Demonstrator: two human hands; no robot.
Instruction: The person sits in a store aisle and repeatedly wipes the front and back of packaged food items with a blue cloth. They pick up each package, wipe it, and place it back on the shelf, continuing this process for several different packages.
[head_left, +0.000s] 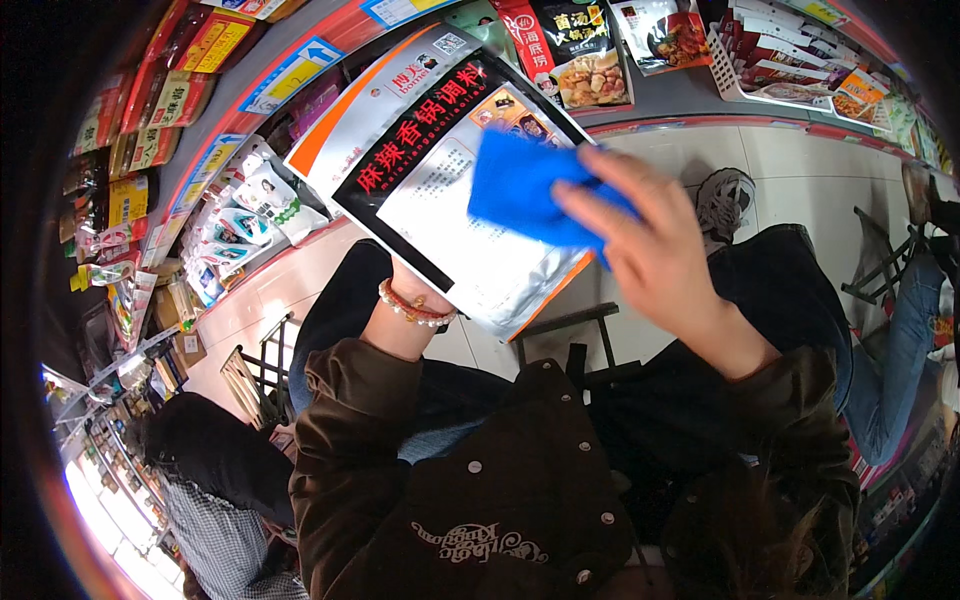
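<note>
A large silver, black and orange seasoning packet (427, 165) bearing printed writing is held tilted in front of me, above my lap. My left hand (411, 283) supports it from beneath; the packet hides the fingers, and beaded bracelets circle the wrist. In my right hand (652, 232) is a folded blue cloth (536, 187), slightly blurred, over the right part of the packet's printed face. Thumb and fingers pinch the cloth at its right side.
Shelves of packaged goods curve around the front and left, with price labels (292, 75). Hotpot seasoning packets (592, 67) and a white basket (724, 75) stand ahead. Folding stools (259, 367) are at left and right. Other people sit nearby, one in a checked garment (217, 532).
</note>
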